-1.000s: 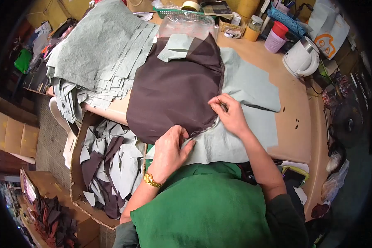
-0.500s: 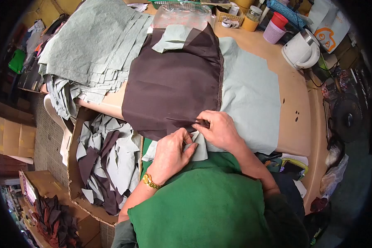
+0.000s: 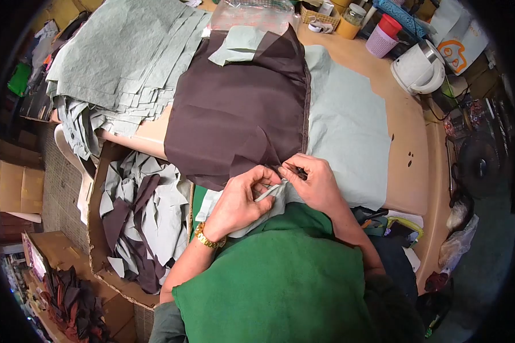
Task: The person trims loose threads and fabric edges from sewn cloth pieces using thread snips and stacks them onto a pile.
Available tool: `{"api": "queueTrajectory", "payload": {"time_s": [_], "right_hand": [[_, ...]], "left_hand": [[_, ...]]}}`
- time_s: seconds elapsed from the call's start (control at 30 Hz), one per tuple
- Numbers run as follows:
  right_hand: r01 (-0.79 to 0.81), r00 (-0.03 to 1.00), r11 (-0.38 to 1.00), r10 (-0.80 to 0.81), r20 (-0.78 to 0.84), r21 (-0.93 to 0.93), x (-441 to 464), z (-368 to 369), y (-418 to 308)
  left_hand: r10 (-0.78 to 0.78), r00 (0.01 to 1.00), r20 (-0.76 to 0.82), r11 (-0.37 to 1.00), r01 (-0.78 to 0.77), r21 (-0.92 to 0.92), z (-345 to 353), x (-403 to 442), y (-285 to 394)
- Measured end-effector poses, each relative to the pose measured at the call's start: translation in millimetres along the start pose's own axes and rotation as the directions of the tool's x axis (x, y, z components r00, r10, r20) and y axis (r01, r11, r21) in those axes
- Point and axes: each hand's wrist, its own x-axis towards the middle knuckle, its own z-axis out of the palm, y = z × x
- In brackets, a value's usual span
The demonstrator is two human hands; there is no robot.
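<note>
A dark brown fabric piece (image 3: 234, 108) lies over the table's front edge, with a corner of it turned up near my hands. My right hand (image 3: 317, 184) pinches its lower edge between thumb and fingers. Close beside it, my left hand (image 3: 247, 197), with a gold watch on the wrist, is curled around a pale grey-green cloth (image 3: 272, 204) that hangs below the brown edge. The fingertips of both hands nearly meet, and what lies exactly between them is partly hidden. A small pale piece (image 3: 238, 46) rests on the brown fabric's far end.
A pale sheet (image 3: 349, 131) is spread at the right, and a thick stack of pale sheets (image 3: 120, 63) lies at the left. Below the stack, a cardboard box (image 3: 94, 234) holds scraps. A white kettle (image 3: 415, 66) and a pink cup (image 3: 377, 44) stand at the back right.
My left hand has moved up and right, closer to my right hand. A corner of the brown fabric is now turned up, and the pale cloth is more bunched.
</note>
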Motion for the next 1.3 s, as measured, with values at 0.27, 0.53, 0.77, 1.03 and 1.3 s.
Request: {"api": "queueTrajectory", "payload": {"time_s": [0.27,0.53,0.77,1.03,1.3], "right_hand": [[0.023,0.992,0.999,-0.029,-0.126,-0.046,-26,-5,-13],[-0.114,0.98,0.992,0.105,-0.167,-0.044,-20,-5,11],[0.147,0.986,0.988,-0.15,-0.072,-0.045,31,7,25],[0.112,0.992,0.833,-0.129,0.007,-0.541,-11,-65,59],[-0.169,0.974,0.985,0.162,-0.159,-0.031,-30,-22,11]], "left_hand": [[-0.109,0.992,0.067,0.973,0.12,-0.196,-1,-3,6],[-0.121,0.975,0.185,0.935,0.175,-0.309,-4,2,-13],[-0.062,0.991,-0.119,0.981,0.039,-0.192,-8,8,-9],[-0.161,0.982,0.102,0.986,0.165,-0.031,-5,13,-4],[-0.122,0.975,0.187,0.993,0.121,0.019,10,21,7]]}}
